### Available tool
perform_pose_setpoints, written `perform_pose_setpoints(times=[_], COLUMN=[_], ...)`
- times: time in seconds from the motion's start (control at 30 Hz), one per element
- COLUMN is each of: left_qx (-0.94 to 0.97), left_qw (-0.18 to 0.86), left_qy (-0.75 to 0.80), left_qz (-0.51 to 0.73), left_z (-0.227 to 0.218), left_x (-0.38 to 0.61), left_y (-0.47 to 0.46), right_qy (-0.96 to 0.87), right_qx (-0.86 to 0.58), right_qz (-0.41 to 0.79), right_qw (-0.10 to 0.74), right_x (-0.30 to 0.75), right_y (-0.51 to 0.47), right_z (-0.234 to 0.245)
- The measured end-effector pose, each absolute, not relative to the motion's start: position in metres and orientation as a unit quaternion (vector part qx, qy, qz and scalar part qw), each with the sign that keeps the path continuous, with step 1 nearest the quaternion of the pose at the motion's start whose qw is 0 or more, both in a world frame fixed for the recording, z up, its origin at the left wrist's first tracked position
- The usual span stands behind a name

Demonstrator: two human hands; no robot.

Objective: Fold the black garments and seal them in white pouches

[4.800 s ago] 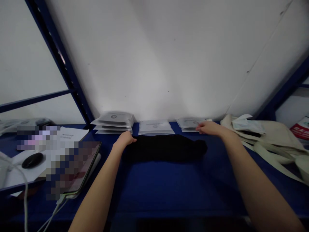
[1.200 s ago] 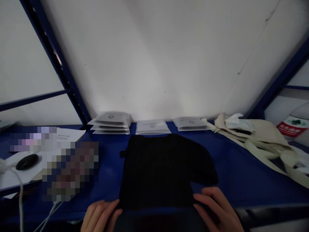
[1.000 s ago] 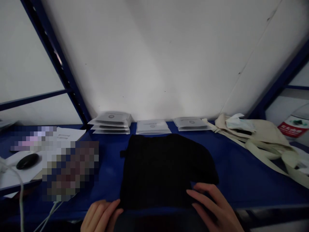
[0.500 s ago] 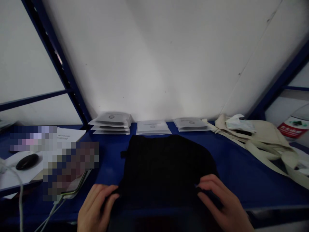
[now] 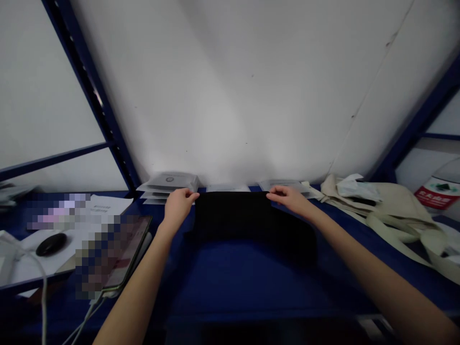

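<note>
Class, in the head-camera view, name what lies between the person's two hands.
In the head view, a black cloth lies between the left hand and the right hand, its far edge reaching their fingertips.

The cloth looks plain black, on a deep blue tabletop.

This looks like a small packing room or stockroom with a desk corner. A blue slotted steel rack frames white panels above a blue tabletop. Flat, sealed clear packets stand in stacks along the back, near a black garment laid out flat. Papers, a computer mouse and a phone sit to the left, canvas tote bags to the right.
</note>
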State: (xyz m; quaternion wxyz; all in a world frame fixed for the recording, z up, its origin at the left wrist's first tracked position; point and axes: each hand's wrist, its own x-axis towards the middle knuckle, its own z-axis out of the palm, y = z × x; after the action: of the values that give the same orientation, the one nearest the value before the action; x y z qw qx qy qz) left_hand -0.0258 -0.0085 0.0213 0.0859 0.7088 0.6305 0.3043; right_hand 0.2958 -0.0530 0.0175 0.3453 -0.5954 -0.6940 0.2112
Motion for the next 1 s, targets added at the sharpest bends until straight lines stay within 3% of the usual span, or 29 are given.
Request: perform_pose_setpoints(times=[0.27, 0.63, 1.0], left_qx=[0.702, 0.701, 0.702], left_qw=[0.132, 0.169, 0.16], left_qy=[0.682, 0.667, 0.668], left_qz=[0.157, 0.186, 0.187], left_z=[-0.029, -0.041, -0.046], left_x=[-0.017, -0.021, -0.027], left_y=[0.038, 0.042, 0.043], right_qy=[-0.713, -0.726, -0.732], right_qx=[-0.632, -0.594, -0.617], right_qz=[0.171, 0.334, 0.287], right_qw=[0.25, 0.098, 0.031], right_x=[0.327, 0.346, 0.352], right_y=[-0.038, -0.094, -0.099], right_z=[-0.01, 0.036, 0.036])
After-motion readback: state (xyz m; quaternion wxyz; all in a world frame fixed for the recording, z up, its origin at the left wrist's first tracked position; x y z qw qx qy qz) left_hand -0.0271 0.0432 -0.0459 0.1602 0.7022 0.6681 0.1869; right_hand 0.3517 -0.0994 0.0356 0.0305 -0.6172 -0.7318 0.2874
